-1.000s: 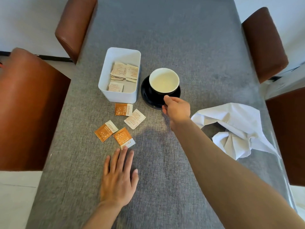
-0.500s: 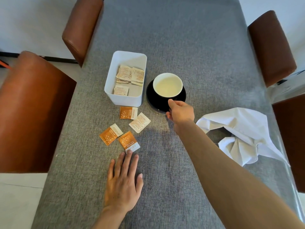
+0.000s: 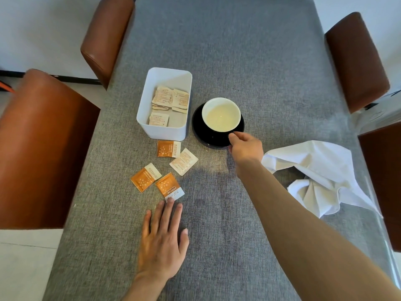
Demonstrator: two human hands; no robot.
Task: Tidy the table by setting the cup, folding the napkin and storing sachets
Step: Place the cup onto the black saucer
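Grey woven cloth covers the long table [image 3: 249, 51], and brown padded chairs [image 3: 41, 146] stand along both of its sides. On this cloth the right hand [image 3: 246, 148] is stretched forward, its fingers curled at the near rim of the black glossy saucer [image 3: 208, 135]; the thumb and forefinger seem to pinch something there, perhaps the handle of the cup [image 3: 221, 115], but the hand covers this part and I cannot tell for sure. The cup is round, white inside, with pale liquid, and it sits on the saucer directly beyond the right fingertips.

The left hand [image 3: 161, 240] lies flat on the cloth with spread, straight fingers and holds nothing. Just beyond its fingertips lies the nearest of the loose sachets [image 3: 169, 186], almost touching; three more lie further ahead. They are flat paper squares, orange and cream. Beyond them stands the white plastic box [image 3: 161, 131] with smooth walls, its long axis pointing away from the person and more sachets already inside. I judge the left hand is better placed for the sachets.

The white napkin [image 3: 321, 177], soft and crumpled, lies just to the right of the right wrist.
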